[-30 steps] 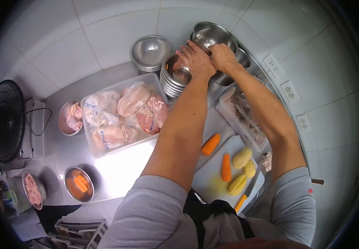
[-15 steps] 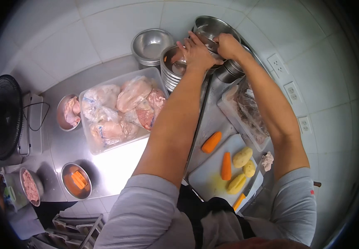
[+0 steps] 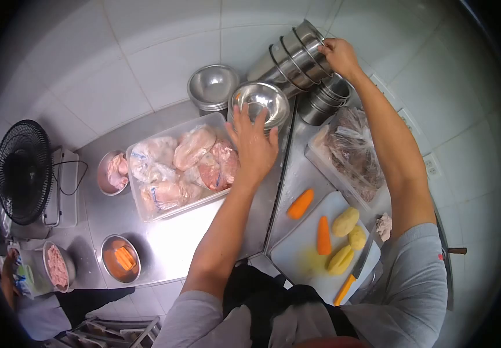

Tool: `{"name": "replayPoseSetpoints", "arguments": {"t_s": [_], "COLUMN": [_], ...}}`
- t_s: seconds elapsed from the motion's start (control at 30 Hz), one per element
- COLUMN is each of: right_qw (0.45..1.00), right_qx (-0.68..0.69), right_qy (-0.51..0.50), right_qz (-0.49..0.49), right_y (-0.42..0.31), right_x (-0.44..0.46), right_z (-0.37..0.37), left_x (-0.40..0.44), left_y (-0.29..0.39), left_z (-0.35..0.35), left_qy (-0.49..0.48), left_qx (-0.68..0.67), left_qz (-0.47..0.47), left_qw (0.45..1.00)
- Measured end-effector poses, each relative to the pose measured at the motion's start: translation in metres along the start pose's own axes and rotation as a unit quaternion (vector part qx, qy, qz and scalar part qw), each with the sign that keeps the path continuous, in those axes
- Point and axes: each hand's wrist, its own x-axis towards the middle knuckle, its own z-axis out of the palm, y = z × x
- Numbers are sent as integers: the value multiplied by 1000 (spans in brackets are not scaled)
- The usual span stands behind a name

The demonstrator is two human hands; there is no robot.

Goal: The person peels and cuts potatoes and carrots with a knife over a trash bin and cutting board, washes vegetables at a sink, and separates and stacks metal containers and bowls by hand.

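Note:
My right hand (image 3: 341, 57) pinches the rim of a leaning stack of tall steel pots (image 3: 294, 58), which tilts toward the wall tiles. My left hand (image 3: 253, 142) has its fingers spread in front of a stack of shiny steel bowls (image 3: 269, 97). Its fingertips overlap the top bowl's near side; whether they touch it I cannot tell. Left of that stands a second stack of steel bowls (image 3: 213, 84). Below my right hand are shorter steel containers (image 3: 325, 100), nested and tilted.
A plastic tub (image 3: 179, 212) holds bagged raw meat; another bin (image 3: 343, 184) holds a dark bagged item. Carrots (image 3: 323, 235), potatoes (image 3: 345, 221) and a yellow-handled knife (image 3: 356, 272) lie on or by the cutting board (image 3: 285, 250). A fan (image 3: 23, 171) and another person's arm (image 3: 8, 277) are left.
My left hand has come away from the pots and down toward the bowls, its fingers spread. My right hand has lifted and tipped the pot stack, whose sides now show.

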Motion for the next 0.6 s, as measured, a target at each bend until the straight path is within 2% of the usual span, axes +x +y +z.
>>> {"name": "replayPoseSetpoints", "arguments": {"t_s": [0.03, 0.1, 0.17, 0.23, 0.27, 0.3, 0.37, 0.4, 0.5, 0.6], "right_qw": [998, 984, 972, 948, 939, 919, 943, 947, 929, 896], "right_qx": [-6, -20, -47, -147, -80, -11, 225, 230, 309, 422], "right_qy": [61, 179, 230, 283, 324, 364, 229, 217, 201, 117], "right_qz": [2, 8, -19, -12, -83, -152, -86, -53, 14, 68], "right_y": [-5, -16, -35, -35, -46, -55, -25, -34, -61, -75], "right_x": [-2, -7, -10, -15, -36, -60, -86, -115, -214, -306], "right_z": [-7, -24, -65, -111, -128, -144, -180, -188, -191, -155], "left_x": [-6, -22, -36, -51, -59, -71, -98, -113, -157, -195], "left_y": [9, 35, 61, 82, 87, 97, 120, 134, 150, 139], "left_z": [4, 14, 20, 23, 27, 26, 17, 5, -23, -58], "left_qy": [30, 77, 95, 78, 66, 29, -41, -84, -45, 15], "left_qx": [-75, -64, -52, -38, -25, -138, -357, -402, -573, -643], "left_qz": [-5, -11, -14, -22, -16, -52, -115, -136, -222, -191], "left_qw": [997, 995, 994, 996, 997, 989, 926, 902, 787, 742]}}
